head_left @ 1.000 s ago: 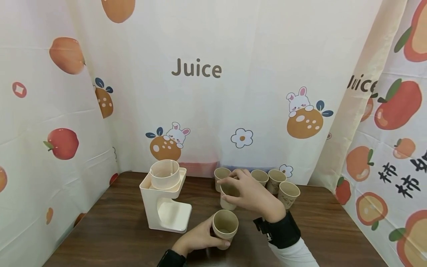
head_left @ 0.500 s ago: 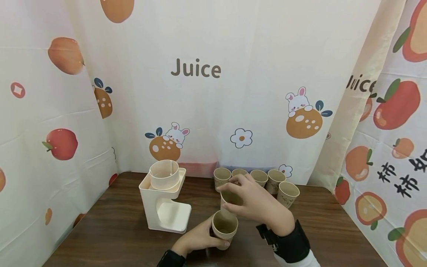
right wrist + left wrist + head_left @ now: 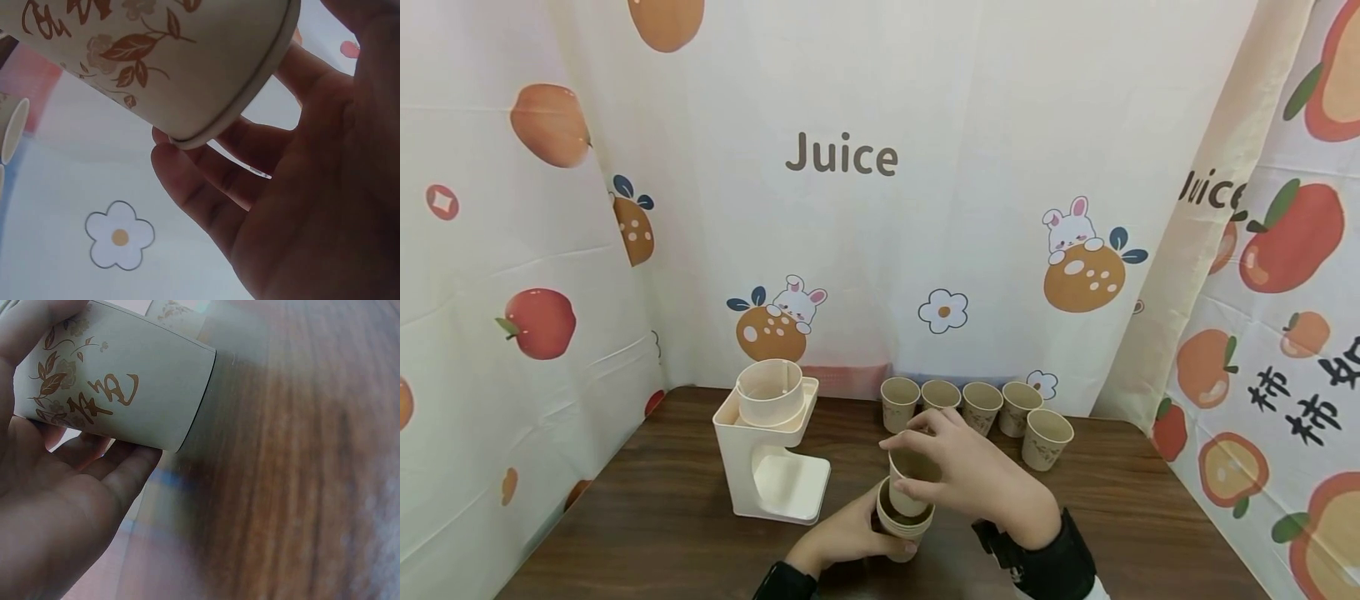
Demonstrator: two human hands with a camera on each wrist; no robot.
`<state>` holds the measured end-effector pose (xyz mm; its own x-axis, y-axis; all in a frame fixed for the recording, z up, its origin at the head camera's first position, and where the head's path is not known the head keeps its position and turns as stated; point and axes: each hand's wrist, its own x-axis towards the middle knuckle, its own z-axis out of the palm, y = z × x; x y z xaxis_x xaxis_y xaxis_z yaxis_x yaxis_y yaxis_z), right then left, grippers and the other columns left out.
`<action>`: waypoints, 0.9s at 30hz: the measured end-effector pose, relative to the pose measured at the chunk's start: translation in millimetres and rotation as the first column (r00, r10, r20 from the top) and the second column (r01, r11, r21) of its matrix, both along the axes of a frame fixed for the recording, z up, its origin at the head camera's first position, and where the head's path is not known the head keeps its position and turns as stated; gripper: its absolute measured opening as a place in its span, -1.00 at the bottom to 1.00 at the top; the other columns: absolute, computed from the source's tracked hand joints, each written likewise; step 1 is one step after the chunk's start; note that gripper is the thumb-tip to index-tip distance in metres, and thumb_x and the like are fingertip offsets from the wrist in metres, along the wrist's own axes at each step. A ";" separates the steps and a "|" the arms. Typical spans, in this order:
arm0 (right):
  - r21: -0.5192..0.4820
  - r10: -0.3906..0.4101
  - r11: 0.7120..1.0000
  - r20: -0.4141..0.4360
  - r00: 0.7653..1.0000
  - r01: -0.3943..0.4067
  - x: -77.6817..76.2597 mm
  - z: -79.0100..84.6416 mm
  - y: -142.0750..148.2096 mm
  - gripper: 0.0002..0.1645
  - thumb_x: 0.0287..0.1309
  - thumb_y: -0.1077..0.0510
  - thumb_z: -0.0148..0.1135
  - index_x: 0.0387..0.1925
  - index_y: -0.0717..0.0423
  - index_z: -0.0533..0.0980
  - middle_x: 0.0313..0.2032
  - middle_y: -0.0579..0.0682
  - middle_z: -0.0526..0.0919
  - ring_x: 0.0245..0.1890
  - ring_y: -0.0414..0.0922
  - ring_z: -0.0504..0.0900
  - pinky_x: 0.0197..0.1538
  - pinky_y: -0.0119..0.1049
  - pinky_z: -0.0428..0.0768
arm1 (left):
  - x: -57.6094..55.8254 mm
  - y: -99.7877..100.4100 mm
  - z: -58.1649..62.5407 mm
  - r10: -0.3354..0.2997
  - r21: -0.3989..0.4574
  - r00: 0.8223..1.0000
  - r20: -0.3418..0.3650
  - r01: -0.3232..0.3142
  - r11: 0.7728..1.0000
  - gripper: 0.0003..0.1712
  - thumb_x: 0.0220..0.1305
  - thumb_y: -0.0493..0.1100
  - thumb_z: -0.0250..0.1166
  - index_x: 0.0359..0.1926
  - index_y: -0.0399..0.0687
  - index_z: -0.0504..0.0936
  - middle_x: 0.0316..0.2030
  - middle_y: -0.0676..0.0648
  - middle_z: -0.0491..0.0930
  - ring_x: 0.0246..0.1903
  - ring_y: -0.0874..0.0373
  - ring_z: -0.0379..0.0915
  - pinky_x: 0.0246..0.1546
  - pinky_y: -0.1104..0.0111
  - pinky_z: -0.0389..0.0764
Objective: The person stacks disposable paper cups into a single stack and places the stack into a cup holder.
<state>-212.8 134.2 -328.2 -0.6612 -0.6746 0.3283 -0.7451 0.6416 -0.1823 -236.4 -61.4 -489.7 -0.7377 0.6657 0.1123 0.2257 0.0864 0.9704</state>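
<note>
My left hand (image 3: pixel 848 532) grips a short stack of beige paper cups (image 3: pixel 897 527) at the table's front middle. In the left wrist view, the outer cup (image 3: pixel 144 381) has brown flowers and lettering, with fingers below it and the thumb above. My right hand (image 3: pixel 966 475) holds another paper cup (image 3: pixel 904 493) by its rim. That cup's lower end is inside the mouth of the stack, and its upper part stands above it. The right wrist view shows this cup (image 3: pixel 181 69) with a leaf print, fingertips at its rim.
Several more paper cups (image 3: pixel 900 407) stand in a row at the back, the rightmost cup (image 3: pixel 1047 440) slightly nearer. A white dispenser-like stand (image 3: pixel 737 471) with a round cup-shaped top (image 3: pixel 770 400) is on the left of the dark wooden table (image 3: pixel 647 517). Fruit-print curtains (image 3: pixel 850 242) surround it.
My right hand has brought its cup from in front of the row toward me and down into the mouth of the stack. My left hand and the stack have stayed in place.
</note>
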 end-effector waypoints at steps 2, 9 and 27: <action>0.003 0.011 1.000 0.004 1.000 -0.011 -0.6 -4.3 -0.8 -0.55 0.08 -0.19 0.24 0.05 -0.51 0.44 -0.05 -0.20 0.44 -0.06 -0.25 0.27 -0.12 -0.22 0.50 | -0.1 -0.4 0.0 0.005 -0.004 1.000 0.004 -0.005 1.000 -0.12 0.05 -0.05 0.39 0.33 0.36 0.10 0.12 0.07 0.42 0.07 0.16 0.34 0.11 0.01 0.29; 0.005 0.052 0.999 0.060 0.997 -0.052 -3.1 -23.6 -3.5 -0.54 0.09 -0.17 0.25 0.07 -0.44 0.45 -0.07 -0.18 0.44 -0.09 -0.22 0.28 -0.11 -0.23 0.49 | 1.2 -2.1 -0.4 -0.001 0.003 1.000 0.031 0.001 1.000 -0.17 0.06 -0.06 0.39 0.30 0.22 0.15 0.09 0.04 0.44 0.04 0.14 0.38 0.11 0.06 0.32; -0.020 0.069 0.998 0.110 0.992 -0.067 -7.9 -57.2 -5.8 -0.57 0.07 -0.15 0.28 0.03 -0.36 0.50 -0.09 -0.18 0.46 -0.13 -0.21 0.31 -0.15 -0.25 0.51 | 1.3 -2.7 -1.4 -0.044 0.019 0.998 0.049 0.043 0.999 -0.25 0.12 -0.06 0.34 0.29 0.13 0.18 0.11 -0.06 0.44 0.00 0.11 0.41 0.04 0.22 0.42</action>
